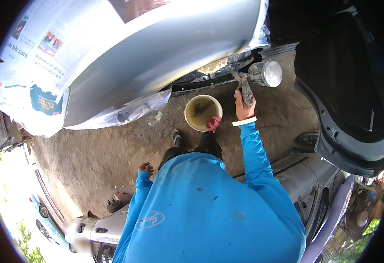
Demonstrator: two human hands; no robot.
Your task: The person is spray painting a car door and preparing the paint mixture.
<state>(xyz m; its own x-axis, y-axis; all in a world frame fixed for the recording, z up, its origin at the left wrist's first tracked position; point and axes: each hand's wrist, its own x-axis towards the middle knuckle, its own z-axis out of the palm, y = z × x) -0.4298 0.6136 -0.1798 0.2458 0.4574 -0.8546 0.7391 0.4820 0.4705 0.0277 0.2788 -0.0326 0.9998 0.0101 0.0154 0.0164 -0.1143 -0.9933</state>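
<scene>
My right hand (244, 108) is wrapped round the handle of a dirty grey spray gun (246, 90). A round metal cup with a pale end (271, 73) sits beside the front of the gun and seems joined to it. The gun is near the lower edge of a curved grey car panel (157, 52). My left hand (145, 167) hangs low at my side, holding nothing, its fingers loosely bent and apart. Between my feet and the panel stands a cream bucket (186, 113) with a red cloth (213, 124) over its rim and a dark flat piece inside.
Newspaper (51, 52) and plastic sheeting (126, 110) cover the panel's surroundings. A black and grey car part (354, 131) stands at the right. A silver car (308, 175) is close behind me on the right. The ground (87, 162) is bare, brown and stained.
</scene>
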